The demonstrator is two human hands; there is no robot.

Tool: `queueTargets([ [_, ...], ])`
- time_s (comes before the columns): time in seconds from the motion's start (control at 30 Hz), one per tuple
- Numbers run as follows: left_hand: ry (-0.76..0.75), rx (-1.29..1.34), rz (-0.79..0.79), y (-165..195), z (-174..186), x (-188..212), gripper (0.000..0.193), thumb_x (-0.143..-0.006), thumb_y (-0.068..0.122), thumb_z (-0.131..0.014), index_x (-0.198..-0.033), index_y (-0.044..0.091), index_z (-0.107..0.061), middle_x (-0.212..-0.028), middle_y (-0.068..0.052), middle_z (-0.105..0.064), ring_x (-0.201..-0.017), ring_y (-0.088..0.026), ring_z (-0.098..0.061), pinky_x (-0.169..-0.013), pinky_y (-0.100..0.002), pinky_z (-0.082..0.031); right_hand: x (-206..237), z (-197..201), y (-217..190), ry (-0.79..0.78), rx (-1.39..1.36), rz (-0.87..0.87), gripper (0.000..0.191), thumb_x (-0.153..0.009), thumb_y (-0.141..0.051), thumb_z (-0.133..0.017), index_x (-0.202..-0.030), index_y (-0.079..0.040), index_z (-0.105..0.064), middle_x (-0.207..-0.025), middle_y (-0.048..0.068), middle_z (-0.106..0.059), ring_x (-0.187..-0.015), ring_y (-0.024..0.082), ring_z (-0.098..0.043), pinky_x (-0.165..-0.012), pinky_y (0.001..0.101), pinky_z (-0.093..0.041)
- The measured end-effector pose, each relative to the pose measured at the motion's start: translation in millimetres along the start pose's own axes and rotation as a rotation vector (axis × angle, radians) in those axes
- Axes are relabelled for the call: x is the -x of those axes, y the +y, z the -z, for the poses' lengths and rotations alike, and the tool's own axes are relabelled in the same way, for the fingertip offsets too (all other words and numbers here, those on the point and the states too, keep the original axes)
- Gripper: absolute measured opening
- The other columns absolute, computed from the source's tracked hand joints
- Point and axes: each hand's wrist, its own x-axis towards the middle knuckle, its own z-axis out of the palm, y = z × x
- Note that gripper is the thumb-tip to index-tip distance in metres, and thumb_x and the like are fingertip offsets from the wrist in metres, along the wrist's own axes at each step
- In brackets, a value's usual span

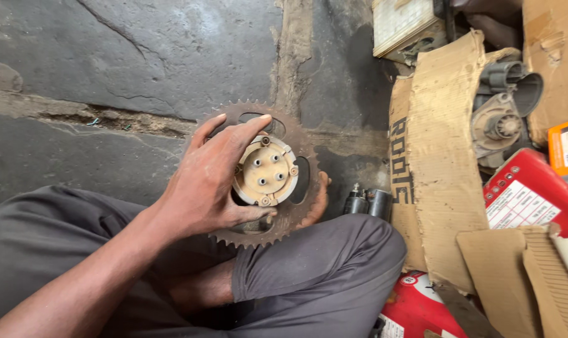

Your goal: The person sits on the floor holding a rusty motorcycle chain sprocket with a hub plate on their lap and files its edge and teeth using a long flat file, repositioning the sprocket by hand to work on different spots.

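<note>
I hold a rusty toothed sprocket (296, 216) upright over my lap, with a round pale hub (266, 171) bolted at its middle. My left hand (209, 181) lies across the front: its fingers reach over the top rim and its thumb presses just below the hub. Only the fingertips of my right hand (321, 199) show, curled round the sprocket's right edge from behind. The rest of that hand is hidden.
I sit cross-legged in grey trousers (321, 269) on a cracked dark concrete floor (140, 56). A small dark motor part (368, 201) lies by my knee. To the right are torn cardboard (431, 169), a grey starter motor (503, 112) and red boxes (521, 194).
</note>
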Motion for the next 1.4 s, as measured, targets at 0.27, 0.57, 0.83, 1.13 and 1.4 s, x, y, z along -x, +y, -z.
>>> queueTargets([
  [0.27, 0.001, -0.015, 0.014, -1, 3, -4, 0.122, -0.062, 0.063, -0.088, -0.153, 0.002, -0.034, -0.136, -0.019, -0.060, -0.126, -0.034, -0.059, -0.121, -0.057, -0.027, 12, 15, 25, 0.163, 0.071, -0.065, 0.032, -0.115, -0.017, -0.049, -0.127, 0.008, -0.063, -0.113, 0.018, -0.061, -0.091, 0.026, -0.058, -0.084, 0.0448, -0.052],
  [0.57, 0.024, -0.080, 0.125, 2, 5, -8, 0.122, -0.056, 0.062, -0.091, -0.150, 0.003, -0.040, -0.125, -0.016, -0.058, -0.119, -0.038, -0.055, -0.112, -0.053, -0.036, -7, 69, 67, 0.677, 0.626, -0.203, 0.032, -0.104, -0.007, -0.057, -0.126, 0.016, -0.058, -0.121, 0.025, -0.065, -0.101, 0.030, -0.067, -0.082, 0.0457, -0.057],
  [0.83, -0.041, 0.131, 0.134, -4, 16, -17, 0.118, -0.053, 0.039, -0.093, -0.153, 0.007, -0.040, -0.124, -0.011, -0.064, -0.119, -0.032, -0.062, -0.113, -0.047, -0.040, -66, 79, 111, 0.532, 0.719, -0.299, 0.027, -0.100, -0.005, -0.065, -0.118, 0.014, -0.063, -0.117, 0.020, -0.067, -0.098, 0.022, -0.068, -0.084, 0.0382, -0.061],
  [1.13, -0.306, 0.226, 0.086, -14, 31, -42, 0.120, -0.055, 0.036, -0.090, -0.158, 0.008, -0.035, -0.139, -0.014, -0.062, -0.134, -0.033, -0.057, -0.122, -0.054, -0.028, -48, 97, 116, 0.499, 0.645, -0.352, 0.020, -0.097, -0.005, -0.066, -0.110, 0.010, -0.062, -0.103, 0.019, -0.072, -0.088, 0.023, -0.070, -0.082, 0.0363, -0.059],
  [1.4, 0.030, -0.024, 0.229, 16, 0, -24, 0.125, -0.052, 0.053, -0.098, -0.151, 0.006, -0.039, -0.132, -0.018, -0.060, -0.124, -0.039, -0.056, -0.106, -0.052, -0.043, -39, 85, 121, 0.539, 0.699, -0.245, 0.013, -0.100, -0.004, -0.062, -0.099, 0.008, -0.058, -0.084, 0.020, -0.069, -0.069, 0.022, -0.068, -0.065, 0.0362, -0.059],
])
